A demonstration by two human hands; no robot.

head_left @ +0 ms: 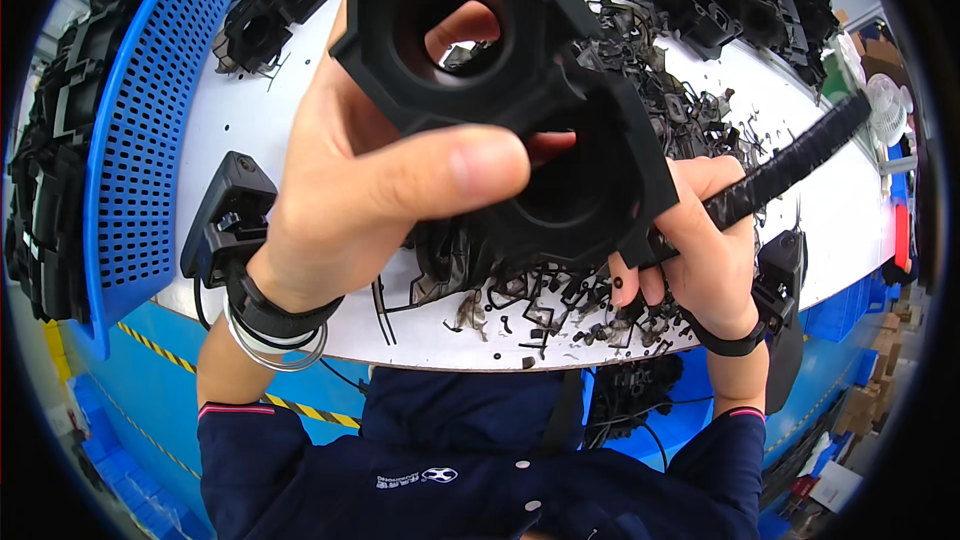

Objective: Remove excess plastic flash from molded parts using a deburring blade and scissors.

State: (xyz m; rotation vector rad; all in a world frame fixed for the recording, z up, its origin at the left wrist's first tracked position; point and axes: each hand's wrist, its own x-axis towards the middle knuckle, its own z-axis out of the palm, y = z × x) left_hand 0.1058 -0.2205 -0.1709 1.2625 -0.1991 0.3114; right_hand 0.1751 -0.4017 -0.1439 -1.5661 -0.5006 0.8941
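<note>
1. Location: the black moulded part [527, 80], with two round openings, is held up over the bench [225, 130] and its black scraps [540, 318].
2. Left hand [350, 180]: grip closed on the part's left side, thumb across the near face (a fingertip shows through the upper opening).
3. Right hand [708, 250]: grip closed round a wrapped rod [795, 170]; contact with the part cannot be told.
4. Relation: the part lies up and left of the right grip; the left hand is nearer.
5. Orientation: openings face the wearer; long axis runs upper left to lower right, roughly crosswise to the rod.
</note>
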